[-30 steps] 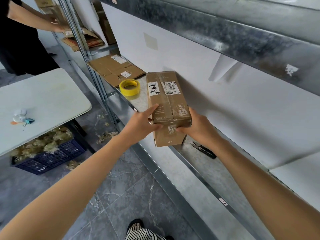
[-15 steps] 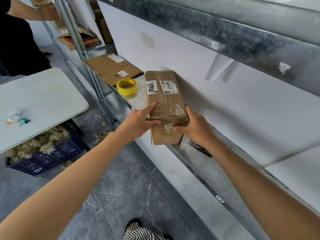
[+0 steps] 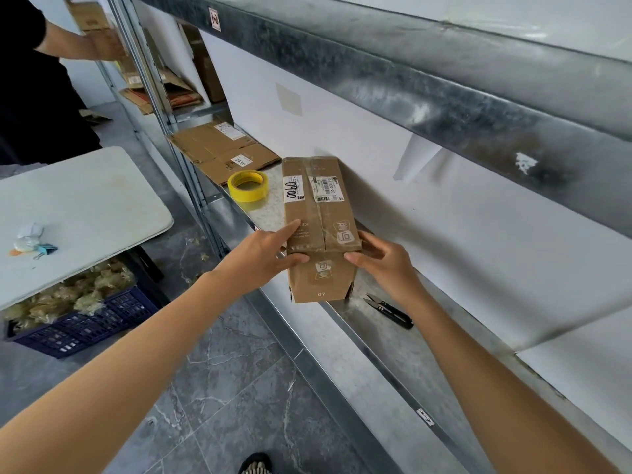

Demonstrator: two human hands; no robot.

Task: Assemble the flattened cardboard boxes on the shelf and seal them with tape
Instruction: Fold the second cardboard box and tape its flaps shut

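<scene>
By the white wall (image 3: 461,234), left hand (image 3: 266,256) and right hand (image 3: 386,266) grip the box (image 3: 318,213), seemingly on metal shelf (image 3: 390,350).

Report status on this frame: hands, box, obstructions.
Left hand and right hand hold near end of cardboard box. Box on shelf, top seam taped. Yellow tape roll and snips alongside, nothing blocking.

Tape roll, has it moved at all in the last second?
No. The tape roll keeps the same spot beside the near corner of the flat cardboard.
</scene>
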